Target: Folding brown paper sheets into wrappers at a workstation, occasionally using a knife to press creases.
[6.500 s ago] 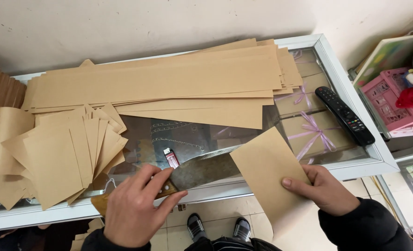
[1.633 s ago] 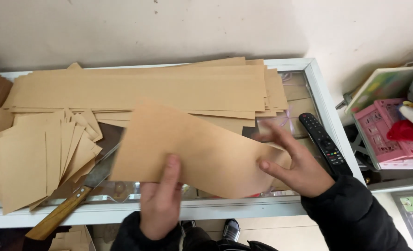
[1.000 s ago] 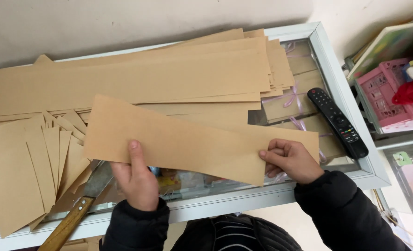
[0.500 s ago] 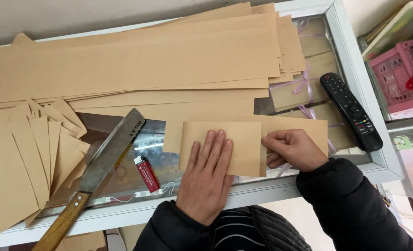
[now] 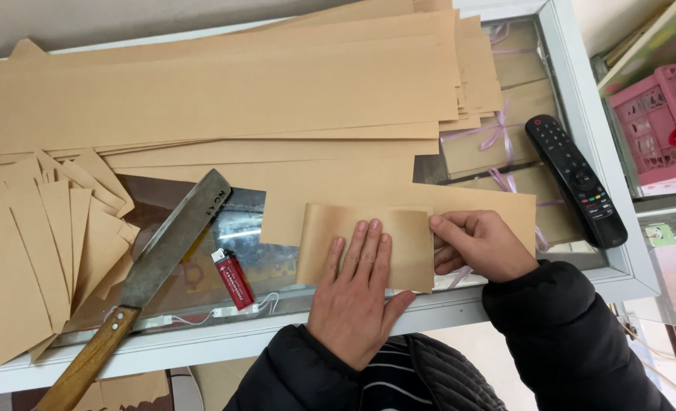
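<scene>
Left hand (image 5: 357, 293) spread flat on folded paper strip (image 5: 399, 221) lying crosswise; right hand (image 5: 479, 243) pinches its fold edge

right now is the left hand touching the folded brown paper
Touching. The head view shows the left hand lying flat with its fingers spread on the folded brown paper, no gap between them.
</scene>
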